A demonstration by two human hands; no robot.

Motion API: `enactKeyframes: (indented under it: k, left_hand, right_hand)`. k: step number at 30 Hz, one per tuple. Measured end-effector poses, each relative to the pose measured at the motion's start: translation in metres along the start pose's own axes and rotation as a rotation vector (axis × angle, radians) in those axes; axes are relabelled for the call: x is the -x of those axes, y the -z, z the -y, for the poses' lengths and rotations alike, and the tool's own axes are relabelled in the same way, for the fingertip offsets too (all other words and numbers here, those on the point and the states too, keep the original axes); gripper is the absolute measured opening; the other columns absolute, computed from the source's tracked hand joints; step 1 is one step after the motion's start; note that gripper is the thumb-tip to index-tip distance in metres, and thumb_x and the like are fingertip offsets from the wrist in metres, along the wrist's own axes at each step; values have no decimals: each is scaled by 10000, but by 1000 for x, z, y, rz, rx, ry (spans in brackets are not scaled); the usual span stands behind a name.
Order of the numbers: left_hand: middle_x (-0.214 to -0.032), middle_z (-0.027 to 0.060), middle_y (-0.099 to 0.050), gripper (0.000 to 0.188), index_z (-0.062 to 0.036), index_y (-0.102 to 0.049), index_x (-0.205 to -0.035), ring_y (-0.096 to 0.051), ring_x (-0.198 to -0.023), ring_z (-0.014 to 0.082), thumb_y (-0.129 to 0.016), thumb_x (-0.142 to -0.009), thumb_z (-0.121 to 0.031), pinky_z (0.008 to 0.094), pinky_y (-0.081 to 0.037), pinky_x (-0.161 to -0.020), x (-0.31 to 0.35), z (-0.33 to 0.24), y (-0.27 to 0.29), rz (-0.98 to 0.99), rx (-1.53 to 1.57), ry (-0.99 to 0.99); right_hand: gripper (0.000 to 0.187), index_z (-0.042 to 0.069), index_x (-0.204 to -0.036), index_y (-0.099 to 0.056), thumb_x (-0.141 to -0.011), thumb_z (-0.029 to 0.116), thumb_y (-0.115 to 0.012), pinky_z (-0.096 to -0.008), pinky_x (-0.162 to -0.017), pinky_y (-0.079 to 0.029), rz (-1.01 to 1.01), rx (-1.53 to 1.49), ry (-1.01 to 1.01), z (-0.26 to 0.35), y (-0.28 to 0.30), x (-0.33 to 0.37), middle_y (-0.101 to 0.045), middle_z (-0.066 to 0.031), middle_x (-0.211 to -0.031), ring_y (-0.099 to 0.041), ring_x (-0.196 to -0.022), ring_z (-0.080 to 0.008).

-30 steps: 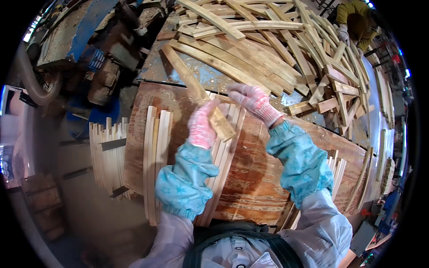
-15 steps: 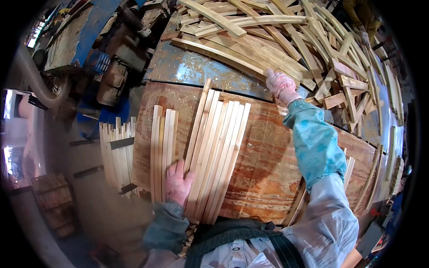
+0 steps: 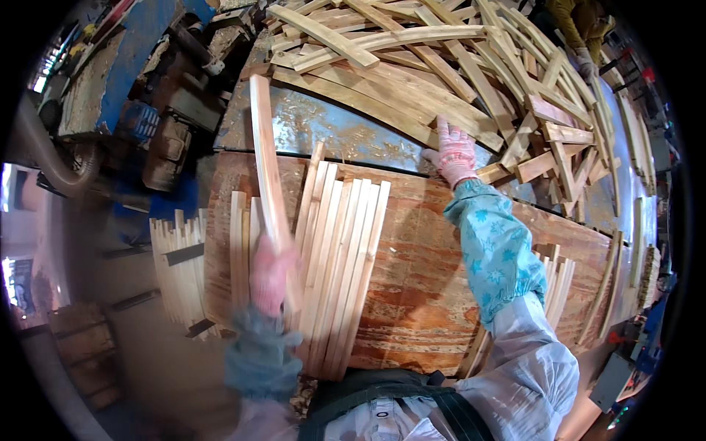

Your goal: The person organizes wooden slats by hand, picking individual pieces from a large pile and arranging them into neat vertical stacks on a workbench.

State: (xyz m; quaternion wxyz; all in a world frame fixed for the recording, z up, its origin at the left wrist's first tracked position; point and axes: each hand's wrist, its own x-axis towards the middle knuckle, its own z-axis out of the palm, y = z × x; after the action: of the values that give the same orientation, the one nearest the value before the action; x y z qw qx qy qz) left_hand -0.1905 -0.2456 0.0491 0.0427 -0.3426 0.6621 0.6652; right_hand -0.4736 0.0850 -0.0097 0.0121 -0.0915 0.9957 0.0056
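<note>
My left hand (image 3: 271, 275), in a pink glove and smeared by motion, is closed round a wooden strip (image 3: 263, 147). The strip stands up at a slant, its far end over the blue metal surface. Under and beside that hand, a row of pale wooden strips (image 3: 342, 257) lies side by side on the plywood board (image 3: 419, 272). My right hand (image 3: 454, 151), also gloved, reaches to the near edge of the wood pile. Its fingers are stretched out against the end of a flat plank (image 3: 382, 95), the thumb apart.
A heap of loose wooden pieces (image 3: 471, 59) covers the far bench. More strips stand in a rack (image 3: 176, 250) at left, and others lie at right (image 3: 559, 279). Machinery (image 3: 173, 140) is at far left. Another person's gloved hand (image 3: 586, 65) shows at far right.
The strip at the pile's near edge, where my right hand was, is now raised in my left hand. My right hand's fingers have opened out. The whole view has shifted slightly.
</note>
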Motion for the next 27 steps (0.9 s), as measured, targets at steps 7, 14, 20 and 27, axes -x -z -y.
enactKeyframes:
  k: [7, 14, 20, 27]
  left_hand:
    - [-1208, 187, -635, 541, -85, -443, -1439, -611, -1090, 317, -537, -955, -307, 385, -470, -956, 86, 76, 61, -27, -790, 76]
    - [-1349, 184, -503, 557, -115, -509, -1355, -516, -1195, 357, -616, -877, -379, 453, -466, -970, 38, 41, -3, -211, -1182, -429]
    - [-1449, 142, -412, 730, -173, -438, -1455, -375, -1340, 359, -680, -819, -437, 493, -302, -1145, 7, -27, -48, -149, -1060, -716]
    - [-1348, 104, -523, 858, -213, -436, -1447, -460, -1276, 301, -802, -681, -338, 430, -332, -1119, -25, -133, 26, -108, -1748, -961]
  right_hand:
    - [575, 25, -1230, -637, -848, 448, -715, -366, -980, -473, 301, -975, 43, -9, 35, 15, -682, -142, -1170, -633, -1098, -279]
    - [609, 21, -1258, -617, -770, 357, -758, -304, -634, -548, 781, -1239, 34, 29, 85, 118, -650, -75, -960, -612, -795, -154]
    - [688, 26, -1218, -589, -624, 211, -883, -317, -685, -542, 703, -916, -121, 43, 115, 146, -688, -98, -932, -655, -781, -163]
    - [574, 28, -1163, -632, -651, 146, -861, -343, -840, -528, 790, -998, 313, 45, 138, 107, -684, -89, -1007, -643, -932, -191]
